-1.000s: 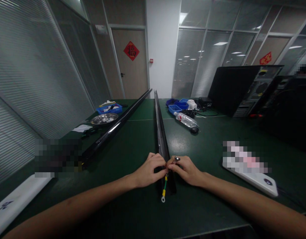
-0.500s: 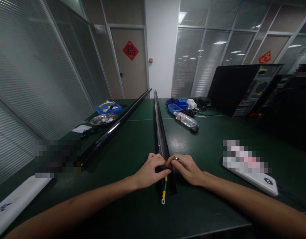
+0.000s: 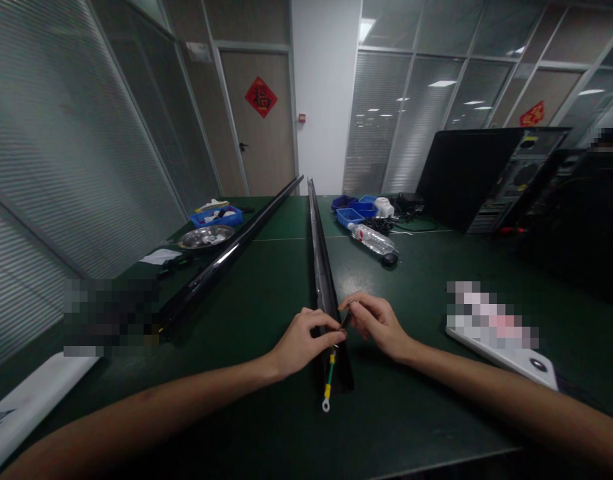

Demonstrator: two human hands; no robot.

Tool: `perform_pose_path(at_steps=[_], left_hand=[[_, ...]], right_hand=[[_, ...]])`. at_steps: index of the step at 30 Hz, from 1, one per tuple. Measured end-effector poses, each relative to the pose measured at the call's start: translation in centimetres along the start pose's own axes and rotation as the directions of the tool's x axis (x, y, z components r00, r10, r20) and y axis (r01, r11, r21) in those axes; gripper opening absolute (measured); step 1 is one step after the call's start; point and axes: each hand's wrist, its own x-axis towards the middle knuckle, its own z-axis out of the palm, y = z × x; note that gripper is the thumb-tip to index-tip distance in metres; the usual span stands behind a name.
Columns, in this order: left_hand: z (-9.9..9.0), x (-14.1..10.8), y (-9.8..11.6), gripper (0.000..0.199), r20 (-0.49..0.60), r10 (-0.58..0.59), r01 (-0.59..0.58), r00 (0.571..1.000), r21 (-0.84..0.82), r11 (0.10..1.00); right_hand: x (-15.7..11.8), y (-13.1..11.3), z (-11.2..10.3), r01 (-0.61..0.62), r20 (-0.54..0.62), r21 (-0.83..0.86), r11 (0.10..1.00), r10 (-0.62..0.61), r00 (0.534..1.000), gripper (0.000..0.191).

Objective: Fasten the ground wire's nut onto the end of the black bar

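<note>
Nearest was a green wire (image 3: 330, 373), probably light and bendy. Past it, the left hand (image 3: 305, 339) pinched a dark piece (image 3: 346, 319); whether the right hand (image 3: 379, 327) gripped it was unclear. The black rail (image 3: 323, 280) beneath, likely stiff and slick, suited holding by its edges.

The slim dark piece (image 3: 346, 318) pinched at the fingertips of the bare left hand (image 3: 305, 338) and the bare right hand (image 3: 379, 325) was too small and dim to identify. The left hand covered part of the long, glossy black channel (image 3: 322, 277), and shadow obscured where the green wire with yellow sleeves (image 3: 330, 377) was attached. Both forearms ran out of frame. The left edge cut off the long white slab (image 3: 29, 407); pixelation masked its far end. The contents of the round, shiny metal dish (image 3: 194, 241) were indistinct. A person in dark clothing (image 3: 594, 207) was cropped at right, the head pixelated.
</note>
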Motion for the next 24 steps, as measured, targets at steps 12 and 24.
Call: perform_pose_path(at_steps=[12, 24], left_hand=[[0.3, 0.2, -0.2, 0.017, -0.004, -0.027, 0.026, 1.000, -0.026, 0.999], [0.2, 0.0, 0.2, 0.011, -0.002, -0.013, 0.013, 1.000, 0.006, 1.000]], right_hand=[[-0.6, 1.6, 1.6, 0.088, -0.157, -0.115, 0.990, -0.106, 0.982, 0.034], [-0.9, 1.3, 1.6, 0.199, -0.178, -0.320, 0.926, -0.265, 0.947, 0.026]])
